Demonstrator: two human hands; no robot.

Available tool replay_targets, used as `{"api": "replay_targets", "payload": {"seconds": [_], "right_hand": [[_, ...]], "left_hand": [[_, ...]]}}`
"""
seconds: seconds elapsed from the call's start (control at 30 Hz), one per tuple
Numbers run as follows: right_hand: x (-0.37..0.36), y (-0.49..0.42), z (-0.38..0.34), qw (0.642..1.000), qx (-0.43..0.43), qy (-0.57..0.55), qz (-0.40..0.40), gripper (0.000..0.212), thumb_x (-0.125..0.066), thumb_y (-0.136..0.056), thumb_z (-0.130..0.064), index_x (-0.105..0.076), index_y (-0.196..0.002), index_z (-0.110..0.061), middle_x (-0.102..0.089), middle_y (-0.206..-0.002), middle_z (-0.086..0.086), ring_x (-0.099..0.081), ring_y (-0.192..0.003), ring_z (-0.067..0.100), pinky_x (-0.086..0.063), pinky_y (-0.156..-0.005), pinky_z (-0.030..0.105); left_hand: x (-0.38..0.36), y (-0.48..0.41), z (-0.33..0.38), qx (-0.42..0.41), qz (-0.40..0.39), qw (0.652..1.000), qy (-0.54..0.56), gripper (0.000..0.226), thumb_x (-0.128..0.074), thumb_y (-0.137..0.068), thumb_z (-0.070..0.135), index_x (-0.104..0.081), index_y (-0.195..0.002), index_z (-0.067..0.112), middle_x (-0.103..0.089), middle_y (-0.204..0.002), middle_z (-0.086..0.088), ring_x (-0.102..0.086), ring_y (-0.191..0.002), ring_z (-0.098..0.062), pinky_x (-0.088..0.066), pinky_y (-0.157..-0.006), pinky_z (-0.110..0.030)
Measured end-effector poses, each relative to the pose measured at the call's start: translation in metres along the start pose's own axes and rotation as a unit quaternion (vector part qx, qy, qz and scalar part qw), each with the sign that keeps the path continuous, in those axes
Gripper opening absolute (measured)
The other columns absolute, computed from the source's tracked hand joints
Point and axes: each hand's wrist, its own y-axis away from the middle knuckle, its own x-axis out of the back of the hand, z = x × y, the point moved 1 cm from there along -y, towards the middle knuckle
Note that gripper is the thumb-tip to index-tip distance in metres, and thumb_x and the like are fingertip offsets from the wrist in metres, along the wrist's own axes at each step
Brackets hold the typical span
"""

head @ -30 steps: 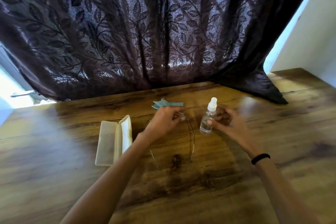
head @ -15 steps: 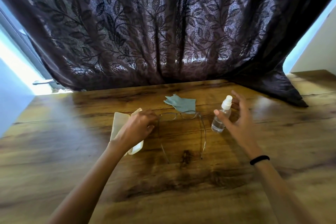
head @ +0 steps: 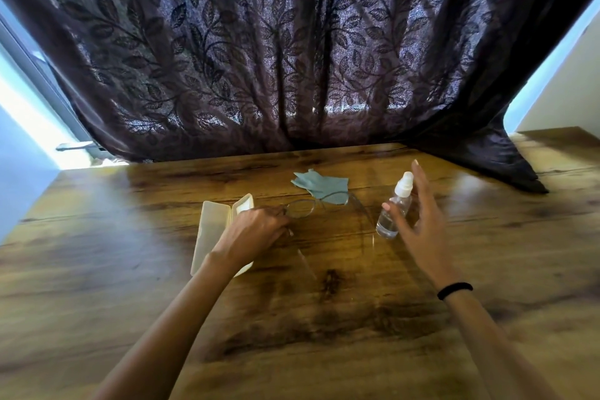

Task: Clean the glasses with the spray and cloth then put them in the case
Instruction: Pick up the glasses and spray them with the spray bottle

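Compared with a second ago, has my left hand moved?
Yes. The left hand has moved left, away from the blue cloth, and now overlaps the open glasses case, gripping the glasses by their left corner.

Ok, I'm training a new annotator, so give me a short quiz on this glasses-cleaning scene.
1. True or false: the case lies open on the table.
2. Which hand holds the glasses? A) left B) right
3. Fill in: the spray bottle stands ____ beside the right hand.
Key: 1 true; 2 A, the left hand; 3 upright.
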Motion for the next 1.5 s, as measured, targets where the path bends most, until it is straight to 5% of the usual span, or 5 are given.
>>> {"api": "replay_targets", "payload": {"seconds": [0.47, 0.63, 1.0, 1.27, 1.5], "right_hand": [[-0.003, 0.001, 0.004, 1.0, -0.001, -0.002, -0.007, 0.074, -0.062, -0.084, -0.018, -0.02, -0.143, -0.033, -0.033, -0.135, -0.016, -0.044, -0.111, -0.001, -0.044, -0.089, 0.022], [-0.001, 0.002, -0.002, 0.998, 0.015, 0.036, -0.045, 0.08, -0.065, -0.083, -0.018, -0.013, -0.142, -0.033, -0.046, -0.136, 0.009, -0.056, -0.102, 0.018, -0.051, -0.084, 0.034], [-0.013, 0.002, -0.042, 0.994, 0.041, -0.093, -0.032, 0.083, -0.059, -0.084, -0.021, -0.006, -0.137, -0.056, -0.023, -0.126, -0.052, -0.048, -0.105, -0.013, -0.043, -0.075, 0.001], [-0.029, -0.009, -0.083, 0.986, 0.08, -0.132, -0.07, 0.074, -0.051, -0.09, -0.033, 0.002, -0.139, -0.052, -0.005, -0.139, -0.049, -0.044, -0.129, 0.013, -0.047, -0.1, 0.037], [-0.041, -0.027, -0.097, 0.982, 0.097, -0.158, -0.036, 0.063, -0.053, -0.09, -0.026, -0.018, -0.137, -0.049, -0.041, -0.139, -0.004, -0.062, -0.09, 0.011, -0.055, -0.071, 0.03]], "left_hand": [[-0.008, -0.015, -0.009, 0.119, 0.213, 0.954, 0.175, 0.014, -0.066, -0.083, 0.009, -0.072, -0.095, 0.012, -0.073, -0.087, 0.0, -0.068, -0.074, -0.012, -0.057, -0.068, -0.032], [-0.005, -0.019, -0.01, 0.145, 0.302, 0.91, 0.247, 0.02, -0.068, -0.079, 0.003, -0.071, -0.096, 0.014, -0.07, -0.087, 0.008, -0.066, -0.073, 0.002, -0.055, -0.068, -0.016], [0.06, -0.049, -0.009, 0.151, 0.459, 0.827, 0.287, 0.016, -0.065, -0.081, -0.003, -0.07, -0.096, -0.003, -0.07, -0.084, -0.002, -0.066, -0.072, 0.005, -0.055, -0.066, -0.014], [0.082, -0.067, 0.002, 0.119, 0.49, 0.821, 0.27, 0.017, -0.065, -0.081, 0.001, -0.07, -0.097, 0.004, -0.07, -0.082, 0.003, -0.067, -0.071, 0.002, -0.056, -0.065, -0.017], [0.087, -0.064, 0.008, 0.08, 0.48, 0.845, 0.219, 0.019, -0.067, -0.079, 0.0, -0.07, -0.098, -0.001, -0.073, -0.087, -0.01, -0.071, -0.078, -0.013, -0.058, -0.07, -0.032]]}}
